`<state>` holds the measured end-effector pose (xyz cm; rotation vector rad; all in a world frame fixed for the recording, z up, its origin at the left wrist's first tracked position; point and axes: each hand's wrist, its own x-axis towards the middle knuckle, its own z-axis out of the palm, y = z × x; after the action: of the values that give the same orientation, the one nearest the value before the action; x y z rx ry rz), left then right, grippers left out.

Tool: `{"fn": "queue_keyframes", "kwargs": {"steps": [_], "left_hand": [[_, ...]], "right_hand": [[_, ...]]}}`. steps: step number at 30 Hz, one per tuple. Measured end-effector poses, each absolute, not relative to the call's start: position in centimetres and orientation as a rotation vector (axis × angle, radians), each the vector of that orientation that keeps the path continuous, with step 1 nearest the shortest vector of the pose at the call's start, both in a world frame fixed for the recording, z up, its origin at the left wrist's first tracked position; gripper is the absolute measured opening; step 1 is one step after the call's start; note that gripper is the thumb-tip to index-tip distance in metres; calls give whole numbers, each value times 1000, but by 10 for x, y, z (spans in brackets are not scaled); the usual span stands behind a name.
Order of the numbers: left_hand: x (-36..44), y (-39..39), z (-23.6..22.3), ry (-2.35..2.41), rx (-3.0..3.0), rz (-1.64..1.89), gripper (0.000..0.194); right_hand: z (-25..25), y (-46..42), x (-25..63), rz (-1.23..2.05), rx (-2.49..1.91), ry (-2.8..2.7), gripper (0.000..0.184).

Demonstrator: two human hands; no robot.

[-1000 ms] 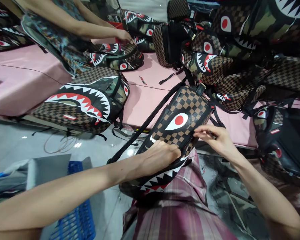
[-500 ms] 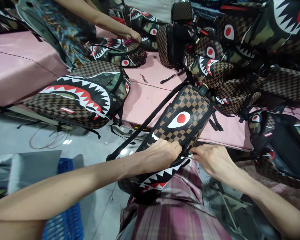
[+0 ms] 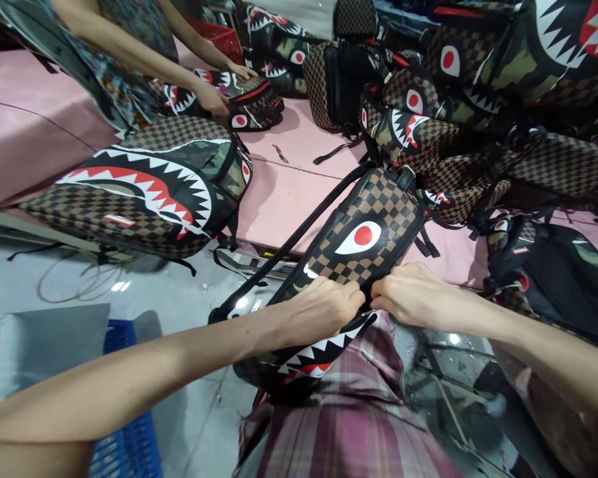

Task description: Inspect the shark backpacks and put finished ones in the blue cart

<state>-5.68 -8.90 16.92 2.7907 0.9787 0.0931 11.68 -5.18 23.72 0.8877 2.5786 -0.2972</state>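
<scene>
A backpack point(image 3: 379, 199) with brown-and-black checks, a red-and-white eye and a printed shark mouth leans from the pink table's edge onto my lap. My left hand point(image 3: 336, 302) is closed on the backpack's edge, near the zipper seam. Close beside it, my right hand point(image 3: 401, 295) is closed too, its fingertips pinched at the same edge. What exactly the right fingers pinch is hidden. A long black strap point(image 3: 289, 245) runs along the bag's left side.
On the pink table point(image 3: 274, 179) lie another shark-mouth backpack point(image 3: 144, 192) and a small red tool point(image 3: 280, 153). Several backpacks are piled at the right. A co-worker's hands point(image 3: 214, 99) rest on a bag at the back. A blue crate point(image 3: 127, 431) stands on the floor.
My right hand has moved slightly left and up, nearer my left hand. The co-worker's arms have shifted left, with both hands now on the far bag. The view has moved slightly.
</scene>
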Motion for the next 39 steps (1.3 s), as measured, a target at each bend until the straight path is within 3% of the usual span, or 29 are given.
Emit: {"fn": "queue_keyframes", "kwargs": {"steps": [26, 39], "left_hand": [[-57, -91, 174, 1007, 2843, 78, 21], [-59, -88, 167, 1010, 2801, 200, 21]], "right_hand": [[231, -50, 126, -435, 966, 2582, 19], [228, -57, 118, -255, 930, 2670, 18]]}}
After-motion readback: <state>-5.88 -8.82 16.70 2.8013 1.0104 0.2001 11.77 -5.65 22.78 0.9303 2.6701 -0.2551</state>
